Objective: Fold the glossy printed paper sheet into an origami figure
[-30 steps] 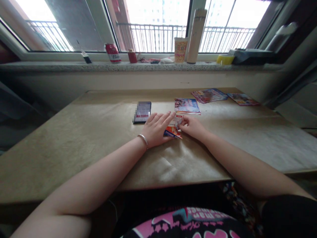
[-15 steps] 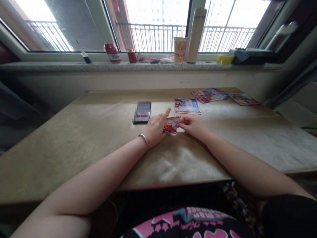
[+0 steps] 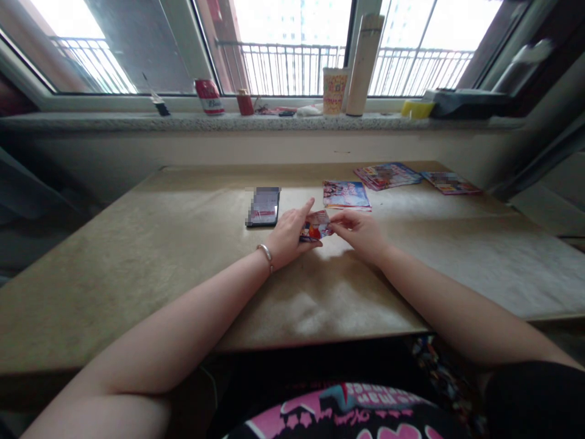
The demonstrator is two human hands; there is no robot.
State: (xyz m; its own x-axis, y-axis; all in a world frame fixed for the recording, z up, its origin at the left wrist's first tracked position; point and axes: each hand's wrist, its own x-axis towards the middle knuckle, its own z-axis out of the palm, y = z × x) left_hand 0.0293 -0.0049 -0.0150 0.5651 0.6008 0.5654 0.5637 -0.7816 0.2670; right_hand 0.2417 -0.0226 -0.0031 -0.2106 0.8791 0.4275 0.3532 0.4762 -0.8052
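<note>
A small folded piece of colourful printed paper [image 3: 315, 227] is held just above the brown table [image 3: 137, 268], between both hands. My left hand [image 3: 287, 238], with a silver bracelet at the wrist, grips its left side, the index finger stretched forward. My right hand [image 3: 361, 231] pinches its right edge with closed fingers. A dark phone [image 3: 263, 207] lies just left of my left hand. A colourful leaflet [image 3: 345, 194] lies flat just beyond the hands.
Two more leaflets [image 3: 387, 174] [image 3: 450, 182] lie at the table's far right. The windowsill behind holds a red can [image 3: 208, 97], a small red container [image 3: 245, 103], a paper cup [image 3: 334, 91], a tall beige cylinder [image 3: 362, 56] and a yellow object [image 3: 415, 108].
The paper was pressed flat on the table under my left hand; it has since been folded smaller and lifted between both hands. Both hands shifted slightly forward.
</note>
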